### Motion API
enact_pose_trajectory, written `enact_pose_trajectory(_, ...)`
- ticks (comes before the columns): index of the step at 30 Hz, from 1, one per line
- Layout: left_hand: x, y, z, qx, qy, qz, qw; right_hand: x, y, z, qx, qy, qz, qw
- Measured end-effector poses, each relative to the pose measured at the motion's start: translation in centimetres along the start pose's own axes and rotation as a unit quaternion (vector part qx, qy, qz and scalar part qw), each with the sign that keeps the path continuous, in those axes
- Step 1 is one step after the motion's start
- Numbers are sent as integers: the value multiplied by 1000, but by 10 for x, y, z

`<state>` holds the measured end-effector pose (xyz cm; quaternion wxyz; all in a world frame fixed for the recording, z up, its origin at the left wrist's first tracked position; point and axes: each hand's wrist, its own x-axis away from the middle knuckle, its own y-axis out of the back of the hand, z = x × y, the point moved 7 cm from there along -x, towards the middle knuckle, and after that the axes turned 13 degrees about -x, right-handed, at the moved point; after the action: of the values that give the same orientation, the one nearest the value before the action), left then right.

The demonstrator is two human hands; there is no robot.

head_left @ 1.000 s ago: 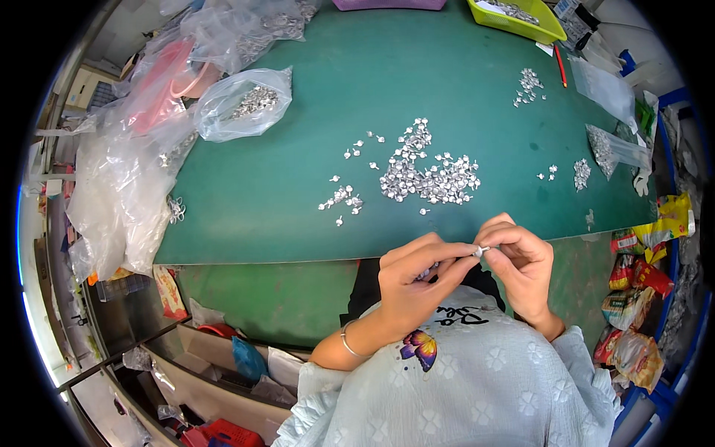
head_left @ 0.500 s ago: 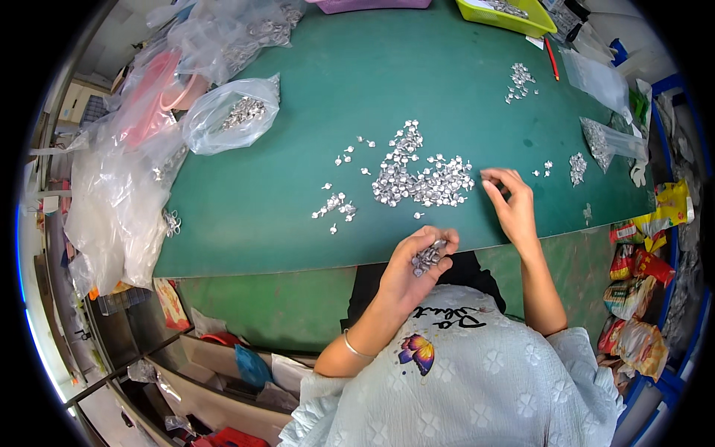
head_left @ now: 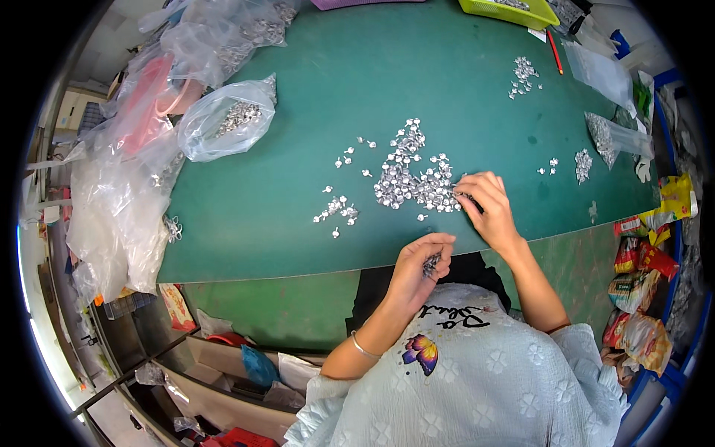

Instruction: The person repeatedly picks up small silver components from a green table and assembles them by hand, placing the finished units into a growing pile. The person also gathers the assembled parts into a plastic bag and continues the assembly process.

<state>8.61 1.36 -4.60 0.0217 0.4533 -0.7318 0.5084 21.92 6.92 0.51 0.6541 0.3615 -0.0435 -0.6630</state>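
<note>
A loose pile of small silver metal pieces, each with a round head and a short stem, lies in the middle of the green table. At its right edge my right hand has its fingers curled down and pinched over some of the pieces, hiding part of what they grip. My left hand hovers by the table's front edge, cupped closed around a handful of the same metal pieces. Left of the pile, a smaller scatter of pieces rests on the table.
Clear plastic bags crowd the left side, with an open bag of pieces beside them. Small groups of pieces, a filled bag and a red pencil lie on the right. A yellow-green basket stands at the back.
My right hand has moved left onto the pile's right edge, and its fingers have closed there. My left hand's fingers have curled further over its handful.
</note>
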Motion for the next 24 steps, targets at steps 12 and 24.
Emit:
enact_pose_trajectory(12, 0, -5, -12, -72, -28, -81, 994, 5, 21, -16, -92, -129, -100, 982)
enact_pose_trajectory(24, 4, -28, -55, -290, -266, -107, 913, 5, 22, 43, -245, -156, -71, 954)
